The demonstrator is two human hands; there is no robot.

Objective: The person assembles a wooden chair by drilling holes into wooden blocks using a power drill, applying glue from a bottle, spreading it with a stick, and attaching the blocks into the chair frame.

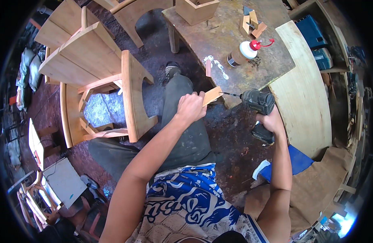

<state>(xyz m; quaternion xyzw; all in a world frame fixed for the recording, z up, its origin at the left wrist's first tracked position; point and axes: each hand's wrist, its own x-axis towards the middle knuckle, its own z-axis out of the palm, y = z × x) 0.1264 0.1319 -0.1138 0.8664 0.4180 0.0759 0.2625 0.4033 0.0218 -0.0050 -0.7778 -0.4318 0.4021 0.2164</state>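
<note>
My left hand (191, 107) is closed round a small wooden block (212, 96), held just off the near corner of the low worktable (271, 52). In my right hand (272, 121) is a black cordless drill (258, 101), gripped by its handle and pointing left. Its thin dark bit (231, 94) reaches to the block's right end; whether the tip has entered the wood I cannot tell. On the table beyond stand a glue bottle (240, 54) with a red cap, a pile of screws (255, 62) and a reddish strip of wood (208, 68) beside smeared white glue.
A wooden chair (129, 97) stands at the left, close to my leg. Small wood blocks (258, 30) and a wooden box (196, 11) sit farther back on the table. To the right are a pale curved board (306, 93), a blue case (311, 31) and brown cloth (316, 190).
</note>
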